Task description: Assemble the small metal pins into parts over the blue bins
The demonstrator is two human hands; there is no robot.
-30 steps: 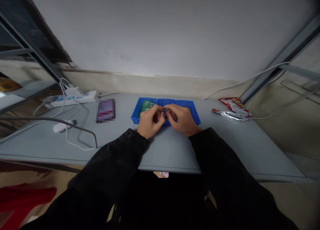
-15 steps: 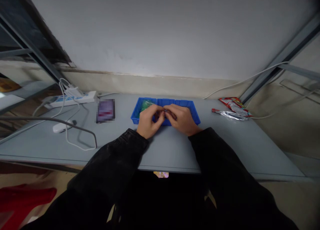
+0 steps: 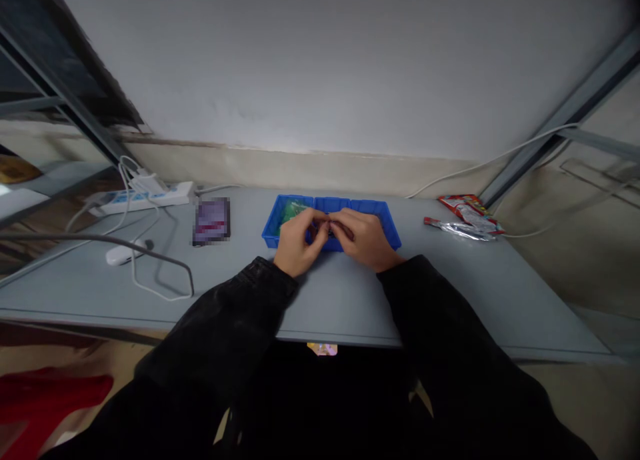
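Note:
My left hand [image 3: 299, 241] and my right hand [image 3: 363, 238] meet at the fingertips over a row of blue plastic bins [image 3: 271, 231]. Both are closed in a pinch. Whatever lies between the fingers is small, dark and mostly covered, so its kind cannot be made out. Green material [image 3: 293, 210], perhaps in clear plastic, lies in the left bin. My hands and fingers hide most of the middle and right bins and what they hold.
On the grey table [image 3: 340, 300], a white power strip [image 3: 170, 195] with cables and a white plug-like piece [image 3: 124, 254] lie at left, beside a blurred purple packet [image 3: 212, 220]. Red packaging [image 3: 470, 210] and a silver wrapper [image 3: 465, 231] lie at right. A wall stands behind.
My fingertips have shifted very slightly against each other over the bins. Everything else on the table stays where it was.

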